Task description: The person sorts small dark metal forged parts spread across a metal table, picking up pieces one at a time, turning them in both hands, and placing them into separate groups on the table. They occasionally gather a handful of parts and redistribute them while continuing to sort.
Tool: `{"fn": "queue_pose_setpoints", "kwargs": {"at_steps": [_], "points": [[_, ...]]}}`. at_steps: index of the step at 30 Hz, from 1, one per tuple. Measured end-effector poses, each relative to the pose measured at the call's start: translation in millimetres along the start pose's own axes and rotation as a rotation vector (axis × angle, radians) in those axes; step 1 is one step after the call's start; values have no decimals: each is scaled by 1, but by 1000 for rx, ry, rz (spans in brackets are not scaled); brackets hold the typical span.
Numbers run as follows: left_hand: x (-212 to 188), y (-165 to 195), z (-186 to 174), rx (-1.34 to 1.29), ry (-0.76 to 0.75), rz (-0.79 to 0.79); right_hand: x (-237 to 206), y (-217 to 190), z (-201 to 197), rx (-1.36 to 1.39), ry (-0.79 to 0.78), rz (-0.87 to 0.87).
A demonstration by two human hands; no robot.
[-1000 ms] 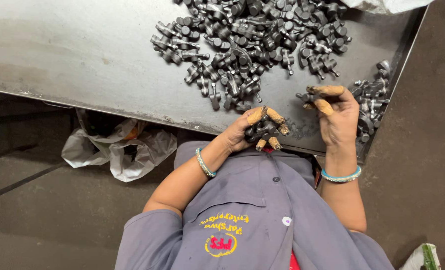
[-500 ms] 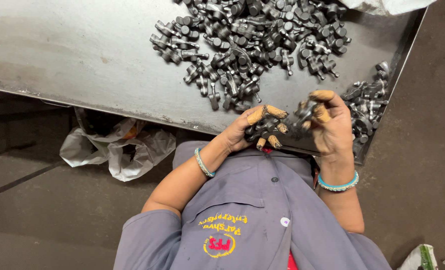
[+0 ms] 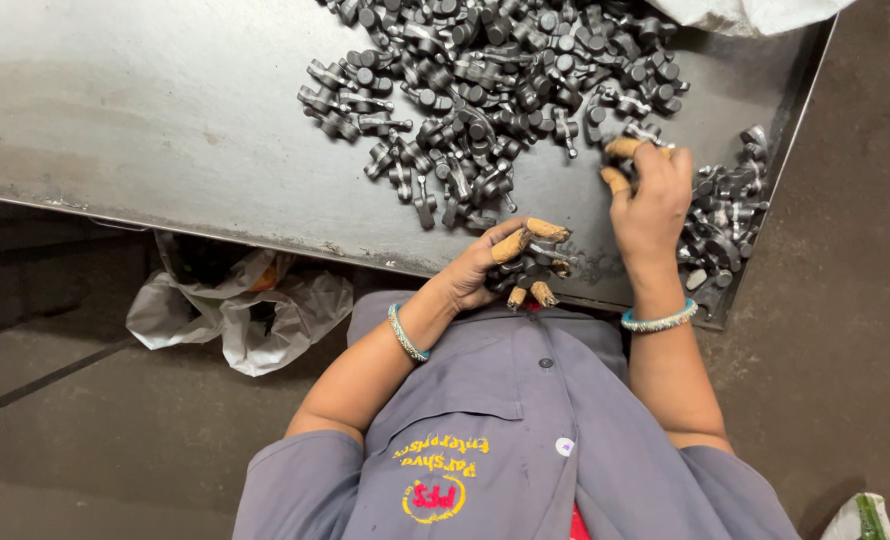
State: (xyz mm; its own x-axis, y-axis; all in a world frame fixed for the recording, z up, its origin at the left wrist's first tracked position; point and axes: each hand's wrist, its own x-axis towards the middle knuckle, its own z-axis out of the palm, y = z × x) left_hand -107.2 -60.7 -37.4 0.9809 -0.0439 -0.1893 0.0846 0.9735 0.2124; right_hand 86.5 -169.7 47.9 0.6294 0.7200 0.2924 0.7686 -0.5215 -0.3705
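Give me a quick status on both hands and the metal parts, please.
Left hand closed on several small metal parts. Right hand reaching into the big pile on the steel table. Nothing in the way.

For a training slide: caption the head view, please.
Left hand holds small metal parts; right hand reaches into the pile on the steel table.

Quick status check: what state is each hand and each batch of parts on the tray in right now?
Left hand: closed around several small dark metal parts, at the tray's near edge.
Right hand: fingers down on the loose parts; grasp unclear.
Large pile of dark grey metal parts: loose, spread out.
Smaller pile: heaped in the corner.
Grey metal tray: flat.
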Motion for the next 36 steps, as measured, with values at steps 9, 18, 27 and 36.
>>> {"fn": "queue_pose_setpoints", "kwargs": {"at_steps": [9,18,27,36], "points": [[-1,-2,-3,-40,34,-19,-34,-27,-30,193,-122,91],[-2,-1,-3,-31,-15,14,-40,5,7,1190,-183,457],[0,-5,-9,40,83,-18,-49,24,4,1776,-327,968],[2,-13,-19,56,112,31,-50,11,-12,1518,-397,848]]}}
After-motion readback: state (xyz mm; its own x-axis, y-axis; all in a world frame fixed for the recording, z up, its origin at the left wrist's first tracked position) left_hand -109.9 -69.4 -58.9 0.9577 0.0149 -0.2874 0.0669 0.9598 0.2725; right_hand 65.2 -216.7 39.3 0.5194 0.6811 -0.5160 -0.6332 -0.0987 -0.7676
